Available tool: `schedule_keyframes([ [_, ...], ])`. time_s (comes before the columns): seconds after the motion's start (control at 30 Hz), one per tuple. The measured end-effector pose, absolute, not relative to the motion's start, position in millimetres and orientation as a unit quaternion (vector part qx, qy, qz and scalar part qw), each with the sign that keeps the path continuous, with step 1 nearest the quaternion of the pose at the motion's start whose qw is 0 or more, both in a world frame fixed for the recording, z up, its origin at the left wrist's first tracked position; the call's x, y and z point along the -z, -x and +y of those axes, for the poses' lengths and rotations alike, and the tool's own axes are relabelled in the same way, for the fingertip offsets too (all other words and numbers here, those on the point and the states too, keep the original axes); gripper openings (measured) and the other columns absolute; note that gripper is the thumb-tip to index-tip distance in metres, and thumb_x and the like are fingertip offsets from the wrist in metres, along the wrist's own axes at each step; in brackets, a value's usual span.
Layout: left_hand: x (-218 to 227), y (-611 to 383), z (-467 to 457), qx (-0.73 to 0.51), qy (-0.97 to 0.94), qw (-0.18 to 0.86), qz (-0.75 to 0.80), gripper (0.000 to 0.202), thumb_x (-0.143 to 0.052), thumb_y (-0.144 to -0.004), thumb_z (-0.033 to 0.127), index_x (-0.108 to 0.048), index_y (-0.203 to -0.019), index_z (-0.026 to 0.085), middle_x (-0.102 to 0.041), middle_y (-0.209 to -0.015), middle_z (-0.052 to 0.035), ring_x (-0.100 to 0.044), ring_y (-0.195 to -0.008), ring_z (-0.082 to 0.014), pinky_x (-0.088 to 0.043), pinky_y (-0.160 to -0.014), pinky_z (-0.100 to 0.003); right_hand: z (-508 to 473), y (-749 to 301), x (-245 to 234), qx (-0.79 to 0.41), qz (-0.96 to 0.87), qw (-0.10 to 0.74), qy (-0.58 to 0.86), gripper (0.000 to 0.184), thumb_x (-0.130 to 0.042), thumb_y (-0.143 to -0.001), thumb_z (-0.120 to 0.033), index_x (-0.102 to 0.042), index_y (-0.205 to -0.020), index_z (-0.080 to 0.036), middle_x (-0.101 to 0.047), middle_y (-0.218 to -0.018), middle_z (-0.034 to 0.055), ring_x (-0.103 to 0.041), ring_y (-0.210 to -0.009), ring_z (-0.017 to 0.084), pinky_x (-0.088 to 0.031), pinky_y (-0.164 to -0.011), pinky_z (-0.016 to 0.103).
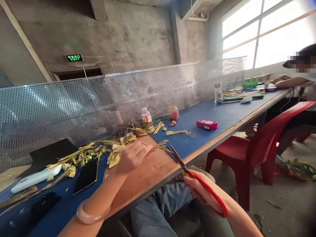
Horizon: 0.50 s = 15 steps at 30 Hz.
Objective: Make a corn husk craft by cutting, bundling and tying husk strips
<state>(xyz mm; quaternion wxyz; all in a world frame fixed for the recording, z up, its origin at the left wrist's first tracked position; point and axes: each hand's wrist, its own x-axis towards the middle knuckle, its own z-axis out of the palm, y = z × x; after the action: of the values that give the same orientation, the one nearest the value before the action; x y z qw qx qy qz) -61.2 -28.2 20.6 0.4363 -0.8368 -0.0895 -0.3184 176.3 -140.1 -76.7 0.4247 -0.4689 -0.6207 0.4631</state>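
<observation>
Pinching dried leaves [161, 145] mid-frame, our left hand [134, 156] should sit clear of the scissors [185, 168] our right hand [200, 186] grips.

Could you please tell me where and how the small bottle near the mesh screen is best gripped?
I'd pinch the bottle by its pale cap, coming from above: it stands upright with the cap on top, and dried leaves crowd its near side.
</observation>
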Motion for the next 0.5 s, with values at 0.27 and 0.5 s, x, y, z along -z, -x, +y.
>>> schedule_keyframes([
  [0.27, -19.2, 64.0, -28.4, 0.294, 0.85, 0.429, -0.091, 0.028, -0.061, -0.082, 0.013, -0.056, -0.11, 0.016, -0.059, -0.065, 0.0008, -0.052, -0.061, -0.0127, -0.041, -0.06, -0.027, -144.2, -175.4, 70.4, -0.462, -0.638, 0.417, 0.453, 0.024, -0.037, -0.089, -0.037, -0.043, -0.074, -0.019, -0.035, -0.048, -0.0091, -0.03, -0.041, 0.006, -0.025, -0.044, 0.021],
  [0.5, -20.8, 61.0, -31.4, 0.302, 0.848, 0.43, -0.076, 0.026, -0.061, -0.082, 0.012, -0.057, -0.107, 0.015, -0.056, -0.063, 0.0019, -0.05, -0.059, -0.0114, -0.04, -0.058, -0.026, -144.6, -176.3, 70.6, -0.45, -0.65, 0.418, 0.448, 0.025, -0.038, -0.09, -0.037, -0.042, -0.073, -0.019, -0.036, -0.048, -0.0087, -0.03, -0.042, 0.006, -0.024, -0.045, 0.022],
])
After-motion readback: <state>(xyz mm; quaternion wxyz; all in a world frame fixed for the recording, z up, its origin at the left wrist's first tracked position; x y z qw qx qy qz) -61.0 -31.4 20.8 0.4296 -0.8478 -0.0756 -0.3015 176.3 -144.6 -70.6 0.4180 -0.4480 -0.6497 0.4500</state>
